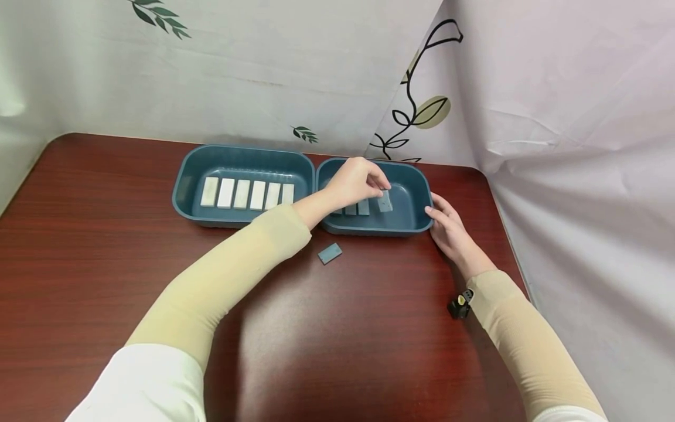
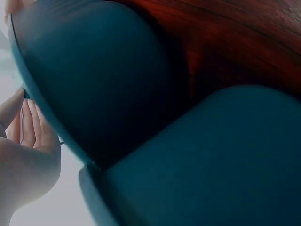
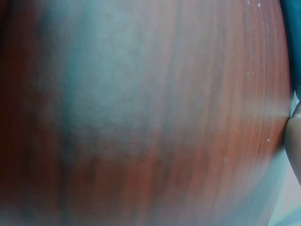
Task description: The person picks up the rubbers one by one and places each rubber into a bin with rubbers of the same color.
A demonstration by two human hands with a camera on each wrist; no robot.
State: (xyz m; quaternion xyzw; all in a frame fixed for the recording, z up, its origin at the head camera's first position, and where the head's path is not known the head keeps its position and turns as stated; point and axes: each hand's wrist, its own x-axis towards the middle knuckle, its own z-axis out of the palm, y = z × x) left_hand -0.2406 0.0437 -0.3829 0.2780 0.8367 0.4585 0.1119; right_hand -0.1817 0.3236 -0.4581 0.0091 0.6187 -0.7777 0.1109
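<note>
Two dark teal bins stand side by side on the table. Over the right bin point(image 1: 406, 230), my left hand point(image 1: 350, 183) reaches in and pinches the upper end of a grey tile point(image 1: 385, 203) with thumb and fingertips. Left of that tile, several similar grey tiles point(image 1: 363, 207) lie in a row, partly hidden by the left wrist. My right hand point(image 1: 450, 228) holds the right end of this bin, its thumb at the rim. In the left wrist view the left hand point(image 2: 30, 150) shows beyond the bin walls; the right wrist view catches only a finger's edge.
The left bin point(image 1: 242, 223) holds a row of several whitish tiles point(image 1: 242, 194). One loose grey tile point(image 1: 330, 253) lies on the reddish-brown table point(image 1: 358, 328) in front of the bins. Behind and to the right hang pale cloth curtains point(image 1: 575, 146).
</note>
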